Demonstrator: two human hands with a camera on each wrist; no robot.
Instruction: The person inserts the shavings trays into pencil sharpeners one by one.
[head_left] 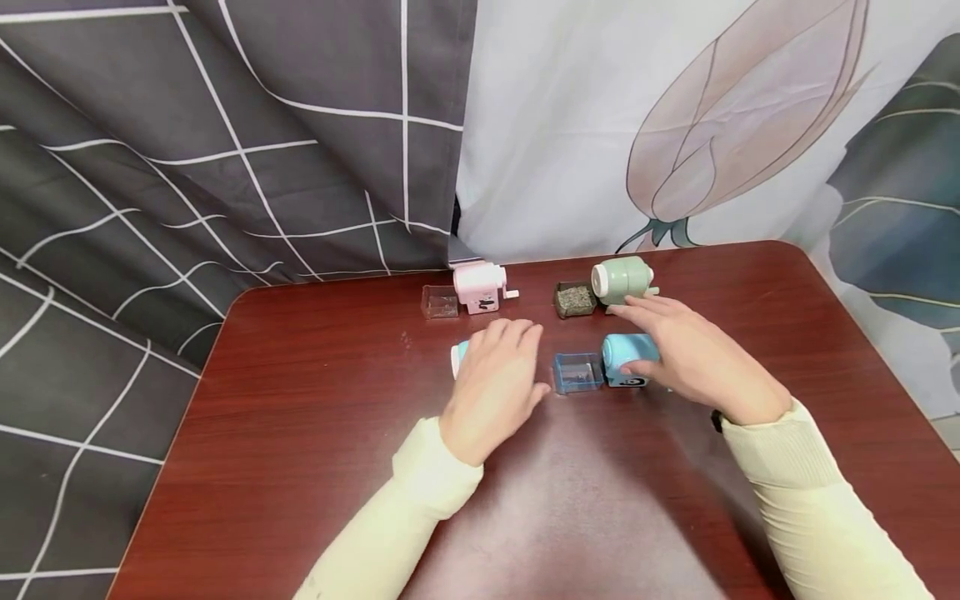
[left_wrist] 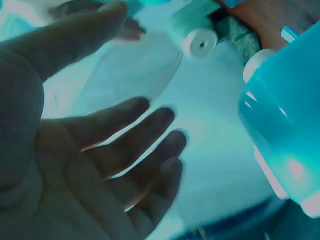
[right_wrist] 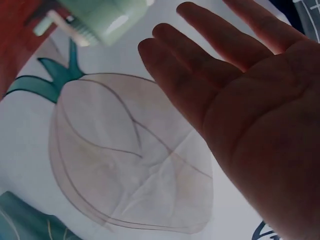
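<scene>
My left hand [head_left: 495, 379] hovers with spread fingers over a blue item with a white end [head_left: 459, 357], which it mostly hides. In the left wrist view a blue sharpener body [left_wrist: 285, 110] stands beside that hand, apart from its fingers. My right hand [head_left: 693, 354] is held with straight fingers by a blue crank pencil sharpener [head_left: 626, 358], partly covering it; whether they touch I cannot tell. A blue see-through shavings drawer [head_left: 578, 373] lies left of that sharpener. Behind stands a green sharpener [head_left: 624, 277], which the right wrist view shows beyond the fingertips [right_wrist: 150, 47].
A clear drawer filled with shavings [head_left: 575, 300] lies beside the green sharpener. Farther left, a pink sharpener [head_left: 478, 287] with a panda print stands next to its clear drawer [head_left: 440, 302]. Curtains [head_left: 540, 167] hang behind the brown table [head_left: 315, 467].
</scene>
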